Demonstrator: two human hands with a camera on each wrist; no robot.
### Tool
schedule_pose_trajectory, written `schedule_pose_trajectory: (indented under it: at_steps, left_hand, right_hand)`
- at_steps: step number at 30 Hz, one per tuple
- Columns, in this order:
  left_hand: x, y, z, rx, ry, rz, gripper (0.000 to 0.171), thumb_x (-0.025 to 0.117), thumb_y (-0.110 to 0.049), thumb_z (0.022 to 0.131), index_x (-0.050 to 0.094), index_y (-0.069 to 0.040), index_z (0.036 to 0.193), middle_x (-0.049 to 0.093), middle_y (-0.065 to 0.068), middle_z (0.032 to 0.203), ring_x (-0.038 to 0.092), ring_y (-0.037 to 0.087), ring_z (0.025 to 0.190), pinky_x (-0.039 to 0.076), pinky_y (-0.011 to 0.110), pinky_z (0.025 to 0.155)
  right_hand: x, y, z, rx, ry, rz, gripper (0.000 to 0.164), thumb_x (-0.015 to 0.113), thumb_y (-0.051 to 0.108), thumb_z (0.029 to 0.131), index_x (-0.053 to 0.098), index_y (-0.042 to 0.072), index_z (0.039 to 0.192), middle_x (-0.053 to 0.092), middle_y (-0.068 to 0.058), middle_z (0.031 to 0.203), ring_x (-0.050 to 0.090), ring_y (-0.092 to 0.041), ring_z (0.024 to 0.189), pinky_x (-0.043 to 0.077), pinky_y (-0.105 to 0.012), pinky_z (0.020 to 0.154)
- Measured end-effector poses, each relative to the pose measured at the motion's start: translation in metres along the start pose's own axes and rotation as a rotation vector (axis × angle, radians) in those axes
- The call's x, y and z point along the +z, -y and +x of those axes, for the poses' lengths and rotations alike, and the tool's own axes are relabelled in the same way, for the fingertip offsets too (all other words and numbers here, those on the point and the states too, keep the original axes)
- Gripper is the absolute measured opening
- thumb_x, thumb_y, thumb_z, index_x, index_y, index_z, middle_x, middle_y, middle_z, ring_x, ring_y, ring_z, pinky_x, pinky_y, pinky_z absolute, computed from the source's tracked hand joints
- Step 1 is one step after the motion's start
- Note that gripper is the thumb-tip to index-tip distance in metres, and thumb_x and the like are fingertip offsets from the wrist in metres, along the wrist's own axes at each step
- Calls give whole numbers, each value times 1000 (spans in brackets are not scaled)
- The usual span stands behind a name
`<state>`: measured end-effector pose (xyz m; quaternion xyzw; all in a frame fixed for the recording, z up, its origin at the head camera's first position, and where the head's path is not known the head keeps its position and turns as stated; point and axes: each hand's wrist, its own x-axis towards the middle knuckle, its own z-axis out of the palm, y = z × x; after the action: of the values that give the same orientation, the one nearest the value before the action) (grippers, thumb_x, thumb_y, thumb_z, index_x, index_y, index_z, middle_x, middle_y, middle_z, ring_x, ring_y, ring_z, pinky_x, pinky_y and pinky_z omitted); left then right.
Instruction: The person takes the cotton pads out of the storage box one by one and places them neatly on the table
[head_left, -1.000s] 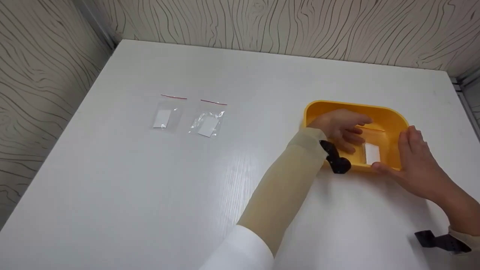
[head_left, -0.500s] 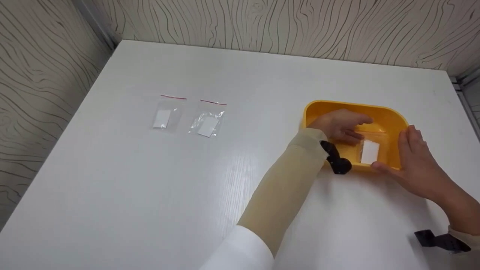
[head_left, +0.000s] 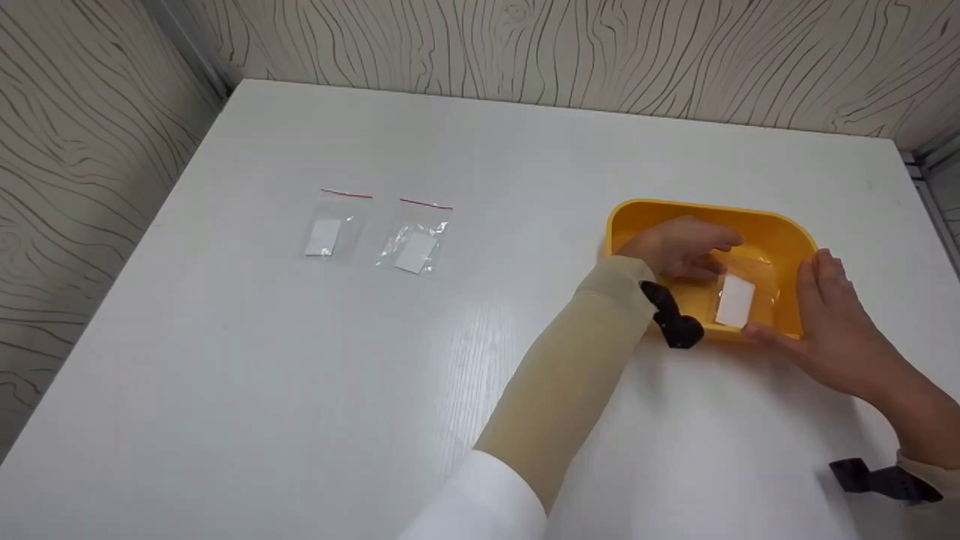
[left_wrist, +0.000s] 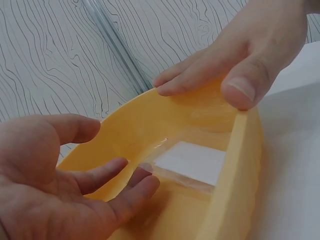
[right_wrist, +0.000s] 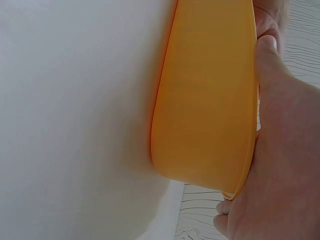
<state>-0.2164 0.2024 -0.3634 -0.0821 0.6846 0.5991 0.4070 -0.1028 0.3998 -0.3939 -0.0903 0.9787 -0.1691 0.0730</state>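
In the head view a yellow plastic bin (head_left: 765, 223) stands on the right of the table. My left hand (head_left: 679, 246) reaches inside it, fingers loosely bent and thumb apart. Its fingertips touch the edge of a clear zip bag (left_wrist: 190, 161) with a white rectangle in it, lying on the bin's floor. My right hand (head_left: 844, 330) rests on the bin's near right corner; its thumb lies on the front rim and its straight fingers along the right rim. In the right wrist view that hand (right_wrist: 290, 150) lies against the rim, with the bin's outer wall showing.
Two more clear zip bags, a left one (head_left: 324, 236) and a right one (head_left: 417, 251), lie flat on the left half of the white table (head_left: 300, 390). Each has a red zip line and a white rectangle. A wood-patterned wall (head_left: 555, 52) stands behind the table.
The zip bag in the bin has slid slightly left and turned a little, while my left fingers have drawn in. My right hand, the bin and the other two bags have stayed put.
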Motion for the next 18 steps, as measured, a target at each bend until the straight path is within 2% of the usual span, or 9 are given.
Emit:
schedule_pose_trajectory:
  at_steps: [2,7,9,13,18]
  left_hand:
    - [1,0,0,-7,-11,17,20,71,-29,97,70,-11,107,64,4,96,63,20,84,59,25,85]
    - [7,-1,-2,-77,-57,55,19,73,-33,96,68,-15,100,63,4,87,59,19,76,59,25,77]
    - [9,-2,-2,-95,-68,59,19,74,-33,95,68,-16,99,63,3,84,59,18,74,60,26,75]
    - [12,-3,-1,-86,-72,101,18,74,-33,95,68,-17,99,61,2,81,59,17,72,60,25,71]
    - [15,-4,0,-97,-76,144,16,77,-31,93,71,-17,98,66,1,87,63,18,74,59,24,74]
  right_hand:
    - [0,0,0,6,3,-3,117,67,49,96,-12,-15,152,-15,-40,159,-5,-60,146,2,-71,116]
    - [-1,1,0,13,13,2,118,67,50,96,-14,-14,152,-16,-39,159,-2,-61,144,5,-73,115]
    - [-1,2,0,19,21,2,118,67,50,96,-15,-14,152,-18,-38,159,-6,-60,145,4,-73,114]
    - [-1,2,0,26,26,-2,118,66,50,96,-15,-14,152,-19,-38,159,-9,-59,146,5,-74,113]
    - [-1,1,0,23,24,4,118,67,49,96,-16,-13,152,-19,-38,159,-8,-60,145,4,-73,114]
